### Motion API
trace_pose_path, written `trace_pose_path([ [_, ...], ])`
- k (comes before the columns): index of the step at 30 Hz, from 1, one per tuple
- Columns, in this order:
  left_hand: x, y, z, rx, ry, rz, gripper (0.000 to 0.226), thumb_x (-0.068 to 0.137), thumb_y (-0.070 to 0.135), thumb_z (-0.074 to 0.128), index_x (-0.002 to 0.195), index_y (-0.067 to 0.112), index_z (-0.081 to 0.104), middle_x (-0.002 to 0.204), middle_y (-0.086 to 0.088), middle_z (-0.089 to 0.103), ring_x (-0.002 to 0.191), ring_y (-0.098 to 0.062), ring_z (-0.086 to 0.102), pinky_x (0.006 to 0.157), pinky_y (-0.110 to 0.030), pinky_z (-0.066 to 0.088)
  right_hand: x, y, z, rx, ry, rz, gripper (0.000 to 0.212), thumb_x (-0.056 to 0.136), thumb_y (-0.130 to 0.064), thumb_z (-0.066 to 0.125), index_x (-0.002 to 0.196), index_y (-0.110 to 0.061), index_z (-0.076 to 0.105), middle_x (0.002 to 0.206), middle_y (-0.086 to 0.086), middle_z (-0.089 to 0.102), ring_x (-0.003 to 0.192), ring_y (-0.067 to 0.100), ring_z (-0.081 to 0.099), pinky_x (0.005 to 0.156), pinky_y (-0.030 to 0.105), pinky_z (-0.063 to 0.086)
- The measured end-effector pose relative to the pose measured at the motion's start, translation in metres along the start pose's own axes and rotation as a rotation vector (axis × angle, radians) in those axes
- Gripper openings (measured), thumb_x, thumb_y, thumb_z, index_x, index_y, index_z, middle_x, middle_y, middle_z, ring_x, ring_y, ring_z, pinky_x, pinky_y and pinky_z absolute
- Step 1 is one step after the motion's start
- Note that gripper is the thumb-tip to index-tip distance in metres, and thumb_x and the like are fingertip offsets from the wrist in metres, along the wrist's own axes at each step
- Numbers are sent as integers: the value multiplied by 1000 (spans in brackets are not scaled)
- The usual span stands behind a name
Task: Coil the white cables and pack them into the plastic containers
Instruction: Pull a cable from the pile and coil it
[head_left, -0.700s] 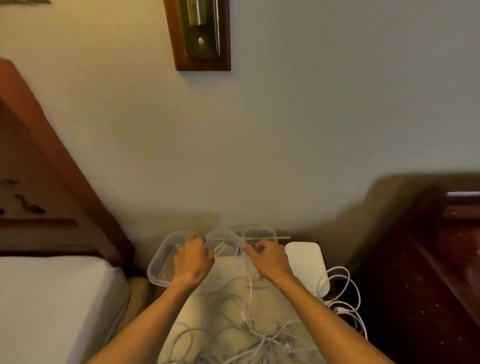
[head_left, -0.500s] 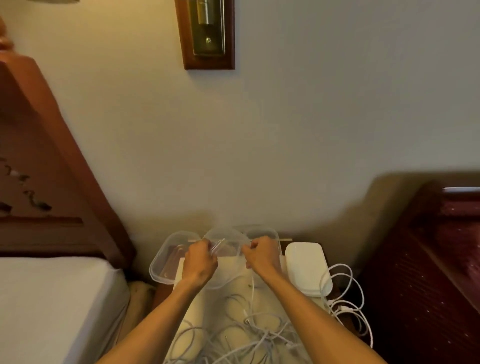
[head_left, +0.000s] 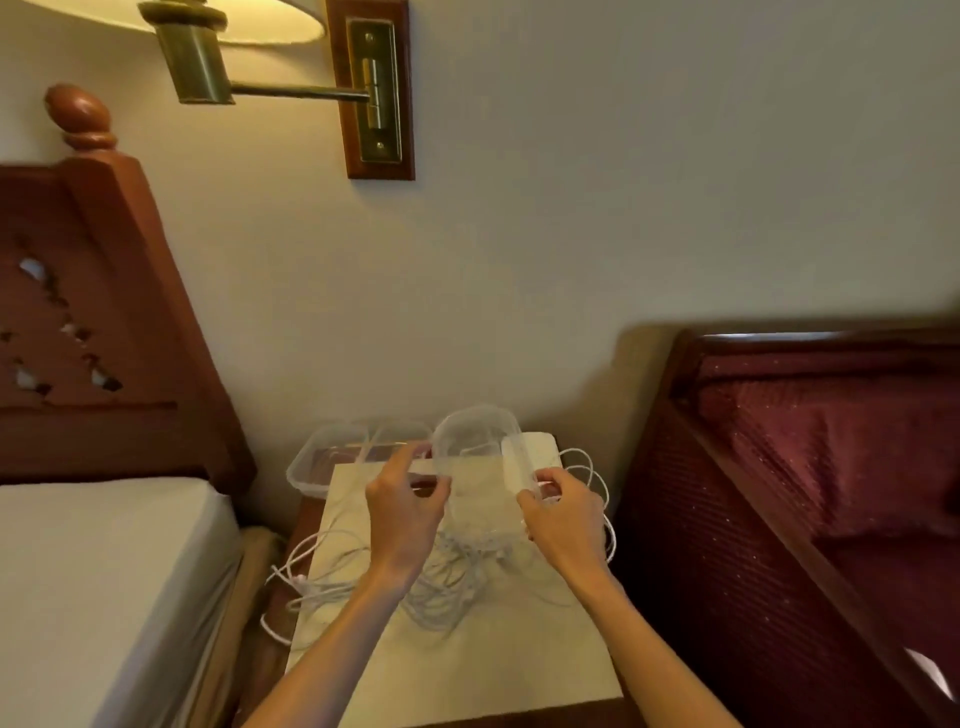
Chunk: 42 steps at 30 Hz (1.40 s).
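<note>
The left hand (head_left: 402, 512) has its fingers curled and pinches the left rim of a clear plastic container (head_left: 475, 457). The right hand (head_left: 563, 514) has curled fingers too and grips the right side of the same container. Both hands hold it up off the table, tilted so its open side faces the person. The container is see-through, so its edges are hard to make out.

At about 10 o'clock from the held tub, another clear container (head_left: 324, 457) sits at the far left corner of the table, partly over the edge. Something clear lies just behind it, but it is too faint to tell what.

Right below the hands, at 6 o'clock, the white cables (head_left: 441, 587) lie in a loose, tangled pile on the cream tabletop (head_left: 467, 670). Some loops hang off the left edge of the table at 8 o'clock. More white cable loops (head_left: 592, 467) show at 3 o'clock, past the right hand. A flat white box (head_left: 540, 447) sits at the far right corner, at 1 o'clock, partly hidden by the held tub.

A bed with a white sheet (head_left: 104, 582) and a carved wood headboard (head_left: 93, 322) is on the left. A dark red bed (head_left: 831, 457) is on the right. A brass wall lamp (head_left: 249, 57) is up at 11 o'clock.
</note>
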<state>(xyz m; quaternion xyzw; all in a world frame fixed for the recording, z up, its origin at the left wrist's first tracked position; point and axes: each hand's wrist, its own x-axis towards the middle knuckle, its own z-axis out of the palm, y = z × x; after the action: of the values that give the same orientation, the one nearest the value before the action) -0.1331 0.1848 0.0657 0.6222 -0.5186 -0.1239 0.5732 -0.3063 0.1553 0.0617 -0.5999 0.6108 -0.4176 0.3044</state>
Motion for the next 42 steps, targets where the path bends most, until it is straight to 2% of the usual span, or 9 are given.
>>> trace_pose_path([
  [3, -58, 5, 9, 9, -32, -37, 36, 78, 10, 80, 110, 19, 68, 98, 15, 67, 78, 14, 61, 70, 0, 45, -42, 31, -27, -103, -18, -29, 8, 81, -24, 60, 79, -22, 68, 68, -9, 65, 61, 9, 59, 58, 30, 47],
  [6, -101, -3, 20, -18, -105, -114, 29, 75, 9, 81, 101, 17, 72, 93, 12, 70, 83, 3, 66, 71, -2, 45, -77, 67, -47, -263, -40, 60, 18, 80, -27, 58, 68, -15, 63, 56, -3, 61, 50, 10, 56, 48, 31, 42],
  [10, -141, -14, 38, -22, -233, -212, 22, 78, 6, 78, 95, 17, 72, 87, 13, 70, 76, 4, 66, 66, -5, 46, -107, 106, -59, -303, -126, 171, 11, 77, -20, 58, 70, -13, 62, 60, 1, 62, 55, 13, 57, 58, 35, 47],
  [16, -170, -32, 59, 12, -342, -262, 23, 74, 3, 78, 86, 21, 69, 81, 7, 69, 64, 0, 67, 61, -28, 58, -120, 134, -71, -349, -214, 250, 11, 84, -26, 63, 86, -20, 71, 77, -3, 68, 67, 12, 64, 60, 23, 50],
  [20, -173, -39, 70, 73, -398, -265, 21, 73, 8, 80, 82, 24, 68, 76, 10, 70, 58, 0, 66, 62, -28, 57, -118, 144, -73, -379, -238, 270, 13, 88, -20, 60, 80, -14, 68, 71, -3, 62, 57, 6, 56, 47, 17, 41],
  [27, -164, -49, 85, 90, -452, -302, 17, 75, 18, 81, 88, 20, 71, 82, 5, 72, 62, -4, 67, 67, -33, 58, -103, 155, -68, -448, -230, 298, 24, 89, -18, 55, 66, -20, 56, 74, -1, 62, 59, 10, 57, 50, 20, 44],
  [33, -144, -54, 87, 250, -391, -64, 12, 92, 23, 62, 101, 19, 69, 110, 7, 64, 79, -4, 63, 76, -22, 50, -92, 163, -65, -467, -194, 296, 22, 93, -17, 55, 72, -20, 60, 79, -1, 64, 68, 11, 64, 59, 23, 55],
  [38, -121, -66, 97, 424, -606, 63, 48, 97, 6, 43, 143, 18, 45, 150, 2, 41, 138, -20, 39, 110, -30, 35, -90, 167, -64, -488, -211, 299, 16, 94, -24, 55, 84, -19, 67, 80, -5, 65, 69, 7, 64, 62, 23, 57],
  [42, -103, -78, 101, 454, -691, 99, 38, 99, 8, 44, 136, 14, 52, 138, -2, 50, 126, -21, 49, 101, -28, 39, -91, 169, -63, -489, -190, 288, 20, 94, -26, 54, 79, -19, 65, 76, -5, 64, 64, 7, 63, 59, 26, 56],
])
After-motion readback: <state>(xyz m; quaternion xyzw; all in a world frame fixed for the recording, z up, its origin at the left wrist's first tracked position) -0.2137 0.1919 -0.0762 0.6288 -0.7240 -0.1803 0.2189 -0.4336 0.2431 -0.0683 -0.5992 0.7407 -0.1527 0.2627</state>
